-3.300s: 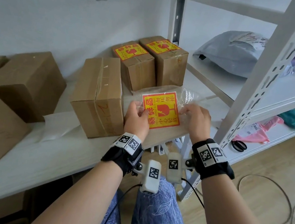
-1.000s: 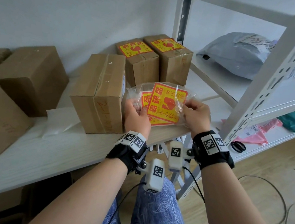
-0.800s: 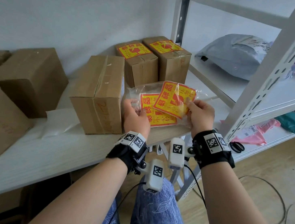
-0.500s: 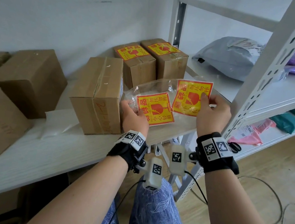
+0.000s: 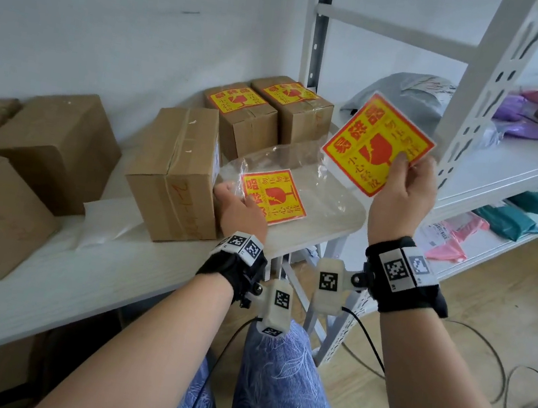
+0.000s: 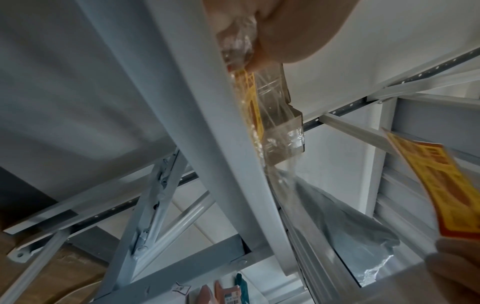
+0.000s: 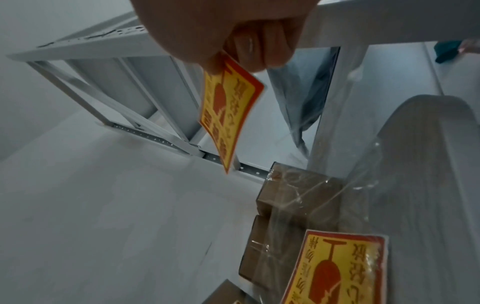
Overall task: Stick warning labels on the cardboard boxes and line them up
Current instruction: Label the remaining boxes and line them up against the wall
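A yellow-and-red warning label [image 5: 378, 145] is held up clear of the table, pinched by one corner between the thumb and fingers of the right hand [image 5: 404, 191], seemingly so the sheet hangs free for peeling off its backing. Below and to the left, the left hand [image 5: 242, 208] pins the clear plastic bag [image 5: 297, 187] of remaining labels [image 5: 274, 196] against the white table [image 5: 85, 268], gripping its bunched corner, probably to keep the bag from sliding. Just beside that hand stands an unlabelled cardboard box [image 5: 175, 170], the likely next target. Behind it, two labelled boxes [image 5: 266, 113] sit side by side against the wall, apparently lined up already; more bare boxes [image 5: 51, 145] wait at far left
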A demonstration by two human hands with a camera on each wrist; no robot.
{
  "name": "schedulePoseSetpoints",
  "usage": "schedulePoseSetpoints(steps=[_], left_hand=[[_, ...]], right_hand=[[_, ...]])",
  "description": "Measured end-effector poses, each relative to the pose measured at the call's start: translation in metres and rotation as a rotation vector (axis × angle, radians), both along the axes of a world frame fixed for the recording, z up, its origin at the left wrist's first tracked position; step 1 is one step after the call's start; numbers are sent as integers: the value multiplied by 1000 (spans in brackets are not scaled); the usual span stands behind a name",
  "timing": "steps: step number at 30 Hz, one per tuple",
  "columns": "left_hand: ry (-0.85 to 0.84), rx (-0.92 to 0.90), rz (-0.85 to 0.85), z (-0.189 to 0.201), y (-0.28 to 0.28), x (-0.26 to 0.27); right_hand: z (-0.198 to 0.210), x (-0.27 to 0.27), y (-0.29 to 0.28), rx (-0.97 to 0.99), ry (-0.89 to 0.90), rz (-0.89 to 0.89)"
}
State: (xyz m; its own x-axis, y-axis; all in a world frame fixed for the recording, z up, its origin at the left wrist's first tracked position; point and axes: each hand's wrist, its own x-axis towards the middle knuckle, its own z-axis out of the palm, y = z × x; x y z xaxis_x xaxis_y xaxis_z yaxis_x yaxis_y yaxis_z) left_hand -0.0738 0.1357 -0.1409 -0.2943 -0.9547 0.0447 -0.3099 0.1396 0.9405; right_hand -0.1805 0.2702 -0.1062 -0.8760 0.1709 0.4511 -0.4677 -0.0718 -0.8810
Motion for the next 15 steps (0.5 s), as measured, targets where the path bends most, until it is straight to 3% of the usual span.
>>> schedulePoseSetpoints(steps=[5,9,12,15], left_hand=[[-72,-34,-74,-3,0,1],[-117,-144,-170,4,7,9],[-29,-374,-244,17,10,17],[126,-300,-399,30,7,24]], right_hand=[[-6,-2,0,212,-96,138],[-11,2,-2,210,-158,210],[-6,10,-6,208,-144,273],[1,21,-11,178,-128,350]])
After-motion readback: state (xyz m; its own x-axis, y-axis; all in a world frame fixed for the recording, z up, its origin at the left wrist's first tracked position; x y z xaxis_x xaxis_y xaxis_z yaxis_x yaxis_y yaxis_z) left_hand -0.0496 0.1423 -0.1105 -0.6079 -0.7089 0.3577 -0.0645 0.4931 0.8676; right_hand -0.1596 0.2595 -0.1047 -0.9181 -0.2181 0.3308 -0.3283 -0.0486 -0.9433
